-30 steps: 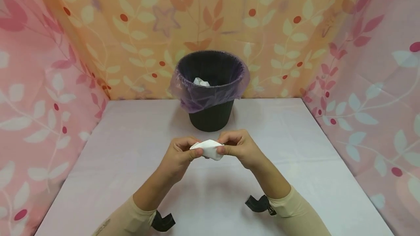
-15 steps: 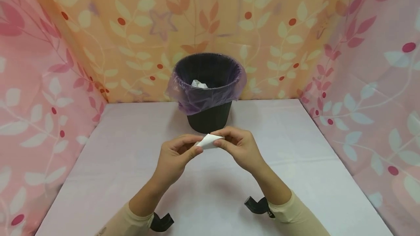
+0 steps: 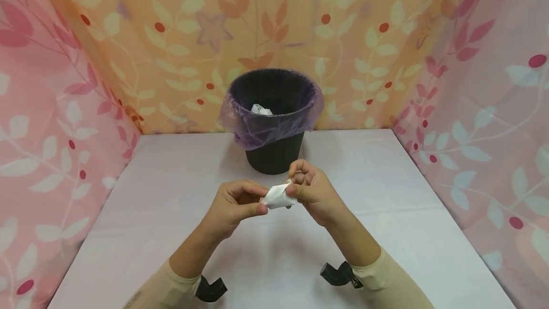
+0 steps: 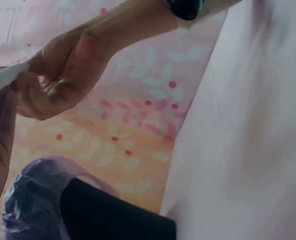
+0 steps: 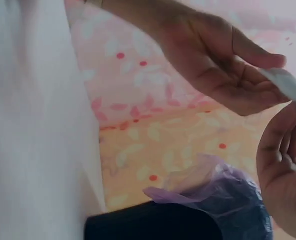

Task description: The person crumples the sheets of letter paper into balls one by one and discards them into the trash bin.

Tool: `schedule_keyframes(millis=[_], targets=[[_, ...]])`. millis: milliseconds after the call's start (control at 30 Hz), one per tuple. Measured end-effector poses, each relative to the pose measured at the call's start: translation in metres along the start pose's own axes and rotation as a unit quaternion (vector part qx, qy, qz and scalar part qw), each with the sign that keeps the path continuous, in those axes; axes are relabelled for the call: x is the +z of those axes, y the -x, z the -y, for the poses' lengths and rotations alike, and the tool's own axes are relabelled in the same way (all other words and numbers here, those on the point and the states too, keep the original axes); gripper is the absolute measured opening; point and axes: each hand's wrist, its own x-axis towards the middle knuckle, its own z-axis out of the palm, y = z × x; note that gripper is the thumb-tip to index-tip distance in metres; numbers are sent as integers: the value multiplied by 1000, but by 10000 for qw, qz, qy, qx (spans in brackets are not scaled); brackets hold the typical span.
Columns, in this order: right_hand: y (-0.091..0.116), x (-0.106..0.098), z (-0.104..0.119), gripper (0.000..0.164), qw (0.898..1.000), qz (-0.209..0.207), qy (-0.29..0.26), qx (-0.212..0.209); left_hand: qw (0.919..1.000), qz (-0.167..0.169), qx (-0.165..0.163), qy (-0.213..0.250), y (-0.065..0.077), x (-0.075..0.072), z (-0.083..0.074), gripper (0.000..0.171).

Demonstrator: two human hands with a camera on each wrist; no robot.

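A small folded piece of white paper [image 3: 278, 197] is held above the table, between both hands. My left hand [image 3: 227, 210] pinches its left end with thumb and fingers. At the other end, my right hand [image 3: 319, 197] grips it under the thumb, with the index finger raised and bent. A small dark bit shows below the paper's lower right edge. In the left wrist view the paper [image 4: 8, 77] spans the two hands at the left edge. The right wrist view has the paper [image 5: 287, 85] at its right edge, partly cut off.
Behind the hands stands a black bin [image 3: 274, 159] lined with a purple bag [image 3: 274, 130]; crumpled white paper [image 3: 260, 109] lies inside. The white table [image 3: 171, 175] meets leaf-patterned cloth walls at the back and sides. Black wrist mounts [image 3: 339, 274] sit under both forearms.
The paper has shifted slightly right and been turned between the fingers. My right index finger has lifted off and bent upward. The bin has not moved.
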Motion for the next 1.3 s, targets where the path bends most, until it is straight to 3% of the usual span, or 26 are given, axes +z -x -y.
schedule_keyframes(millis=[67, 100, 133, 200, 300, 333, 400, 433, 600, 833, 900, 967, 1000, 1033, 1100, 1200, 1233, 1300], targets=[[2, 5, 0, 36, 9951, -657, 627, -396, 9987, -235, -289, -358, 1, -1, -5, 34], [3, 8, -1, 32, 9870, -934, 1077, -739, 9974, -370, -418, -466, 1, 0, -6, 36], [4, 10, -2, 30, 9725, -1181, 1645, -1147, 9959, -512, -506, -553, 1, 0, -8, 38], [5, 15, -6, 28, 9242, -1498, 2855, -2048, 9929, -805, -598, -635, 1, 2, -9, 39], [3, 19, -8, 42, 8237, -1483, 4472, -3154, 9892, -1230, -549, -585, 1, 5, -9, 39], [2, 20, -8, 46, 7979, -1397, 4767, -3415, 9886, -1304, -479, -572, 1, 6, -9, 38], [1, 21, -6, 51, 7760, -1116, 4956, -3738, 9886, -1374, -349, -512, 0, 7, -9, 37], [1, 21, -5, 52, 7718, -999, 4967, -3842, 9895, -1343, -258, -467, 0, 8, -9, 37], [0, 21, 0, 39, 7838, -535, 4568, -4173, 9946, -1024, 18, -184, 1, 9, -8, 34], [-3, 13, 4, 28, 7871, 193, 4449, -4268, 9965, -832, -99, 9, 1, 7, -2, 33], [-4, 11, 3, 26, 7893, 360, 4532, -4126, 9960, -750, 89, -488, 1, 3, -1, 41], [-3, 8, 2, 26, 7922, 458, 4681, -3889, 9899, -541, 464, -1222, 0, -2, 0, 53], [-3, 7, 1, 26, 7938, 497, 4745, -3773, 9807, -349, 797, -1753, -1, -4, 0, 59], [-3, 6, 0, 26, 7952, 534, 4791, -3678, 9654, -173, 1185, -2317, -2, -6, 0, 63], [-4, 4, -2, 26, 7990, 565, 4868, -3485, 9237, 128, 1992, -3269, -6, -9, 2, 65], [-5, 0, -7, 25, 8113, 536, 4849, -3221, 8645, 351, 2860, -4118, -12, -11, 5, 48], [-5, -1, -8, 25, 8166, 518, 4819, -3136, 8524, 345, 3014, -4259, -13, -11, 6, 43], [-5, -2, -9, 23, 8294, 517, 4735, -2919, 8359, 302, 3225, -4432, -15, -10, 9, 34]])
